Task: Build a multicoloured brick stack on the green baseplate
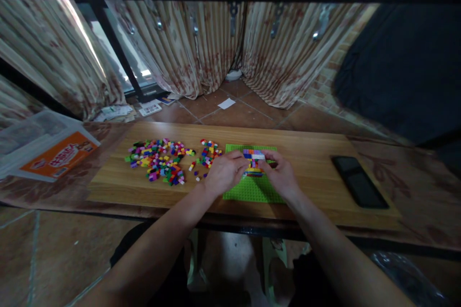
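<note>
Brick build (254, 155): between both hands, over the green baseplate (254, 193). We see purple, orange and white pieces on top, yellow and other colors lower down. We can't tell if its underside touches the plate.

Grip: left hand (225, 172) grasps the build from its left side, right hand (283, 175) grasps it from the right. Fingers hide the joins, so we can't tell if either hand pinches a separate brick too.

Progress: we judge it partial. Done: several colors of brick are joined into 1 stacked piece. Left: many bricks lie unjoined, and most of the visible baseplate surface is bare studs. We can't count layers.

Just left of the grip: small brick cluster (209, 153), with a few stray bricks (191, 166) beside it. Farther left: big brick pile (158, 159), mixed colors, spread straight on the wooden board (309, 153), not in a tray.

Containers: 1 translucent plastic box (45, 127), well left of the grip, past the pile, with an orange label (59, 156). Contents too blurred for us to tell.

Well right of the grip: 1 black device (360, 182), flat. Beyond the grip, on the floor: 1 white slip (226, 103).
</note>
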A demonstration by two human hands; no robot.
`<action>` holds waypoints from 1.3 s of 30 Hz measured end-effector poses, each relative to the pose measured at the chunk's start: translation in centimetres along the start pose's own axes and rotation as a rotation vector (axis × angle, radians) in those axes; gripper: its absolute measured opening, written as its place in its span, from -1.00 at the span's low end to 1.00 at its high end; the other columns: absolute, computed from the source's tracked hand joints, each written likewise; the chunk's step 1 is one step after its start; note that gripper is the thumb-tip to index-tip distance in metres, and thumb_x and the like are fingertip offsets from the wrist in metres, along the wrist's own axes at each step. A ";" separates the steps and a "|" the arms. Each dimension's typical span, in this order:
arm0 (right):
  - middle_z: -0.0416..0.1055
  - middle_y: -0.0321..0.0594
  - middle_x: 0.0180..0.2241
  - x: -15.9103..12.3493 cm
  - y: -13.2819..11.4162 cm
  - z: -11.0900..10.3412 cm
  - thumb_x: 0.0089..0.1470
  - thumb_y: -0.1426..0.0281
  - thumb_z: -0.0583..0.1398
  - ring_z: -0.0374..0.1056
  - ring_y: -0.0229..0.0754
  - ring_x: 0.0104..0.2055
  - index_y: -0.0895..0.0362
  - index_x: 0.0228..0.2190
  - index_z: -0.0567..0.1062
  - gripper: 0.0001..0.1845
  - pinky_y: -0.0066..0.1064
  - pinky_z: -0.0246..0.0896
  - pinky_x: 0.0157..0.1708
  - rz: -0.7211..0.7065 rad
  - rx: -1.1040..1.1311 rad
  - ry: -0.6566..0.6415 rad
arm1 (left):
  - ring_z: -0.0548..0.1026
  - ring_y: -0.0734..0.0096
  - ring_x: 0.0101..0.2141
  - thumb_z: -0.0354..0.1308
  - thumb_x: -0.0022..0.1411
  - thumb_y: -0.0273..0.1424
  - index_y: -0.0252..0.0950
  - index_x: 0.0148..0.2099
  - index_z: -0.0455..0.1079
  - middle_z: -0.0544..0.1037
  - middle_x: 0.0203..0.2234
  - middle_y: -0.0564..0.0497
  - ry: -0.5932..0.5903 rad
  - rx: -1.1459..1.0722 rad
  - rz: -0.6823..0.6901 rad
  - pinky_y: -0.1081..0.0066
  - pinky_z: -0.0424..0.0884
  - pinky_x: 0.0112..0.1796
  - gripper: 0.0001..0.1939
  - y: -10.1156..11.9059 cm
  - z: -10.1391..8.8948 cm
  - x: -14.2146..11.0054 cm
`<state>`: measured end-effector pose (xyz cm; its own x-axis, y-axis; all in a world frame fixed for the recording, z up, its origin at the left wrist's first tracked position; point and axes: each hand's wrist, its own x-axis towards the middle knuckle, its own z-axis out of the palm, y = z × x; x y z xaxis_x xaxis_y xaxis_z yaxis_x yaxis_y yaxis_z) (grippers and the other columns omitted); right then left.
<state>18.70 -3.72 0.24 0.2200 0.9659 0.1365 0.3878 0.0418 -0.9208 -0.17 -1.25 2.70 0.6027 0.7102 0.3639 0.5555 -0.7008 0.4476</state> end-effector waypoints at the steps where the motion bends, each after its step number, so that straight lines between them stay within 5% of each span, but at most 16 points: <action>1: 0.57 -0.13 -0.22 0.0 0.0 0.0 0.00 0.26 0.21 0.46 -0.11 -0.30 0.13 -0.13 0.52 -0.62 -0.25 0.39 -0.28 -0.001 0.001 0.001 | 0.48 0.41 -0.27 -0.02 0.36 -0.39 -0.25 -0.25 0.52 0.54 -0.26 -0.02 0.006 0.016 0.000 0.43 0.36 -0.24 -0.72 0.0 0.1 0.1; 13: 0.56 -0.14 -0.22 -0.1 -0.1 0.0 0.01 0.26 0.19 0.46 -0.12 -0.28 0.12 -0.12 0.52 -0.63 -0.24 0.38 -0.24 -0.012 -0.010 0.002 | 0.48 0.44 -0.29 0.03 0.33 -0.39 -0.25 -0.31 0.50 0.53 -0.28 0.00 0.084 -0.005 -0.064 0.44 0.36 -0.26 -0.76 0.3 1.3 0.4; 27: 0.56 -0.14 -0.22 0.0 0.0 0.3 0.02 0.26 0.18 0.45 -0.13 -0.29 0.11 -0.14 0.52 -0.64 -0.27 0.36 -0.28 -0.039 -0.013 0.015 | 0.43 0.26 -0.26 -0.01 0.35 -0.42 -0.30 -0.21 0.43 0.50 -0.27 -0.10 0.107 0.518 0.031 0.27 0.32 -0.25 -0.81 3.3 1.4 -0.9; 39: 0.57 -0.13 -0.24 -0.1 -0.2 0.2 0.00 0.24 0.19 0.46 -0.14 -0.31 0.15 -0.14 0.52 -0.61 -0.27 0.38 -0.28 -0.016 0.035 0.007 | 0.43 0.23 -0.18 -0.01 0.37 -0.36 -0.31 -0.01 0.41 0.52 -0.17 -0.10 0.115 0.385 -0.019 0.27 0.36 -0.15 -0.75 3.0 1.7 -1.8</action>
<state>18.46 -3.76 0.36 0.2200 0.9633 0.1541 0.3602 0.0666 -0.9305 1.40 -4.72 1.96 0.5348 0.7106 0.4572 0.7528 -0.6464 0.1241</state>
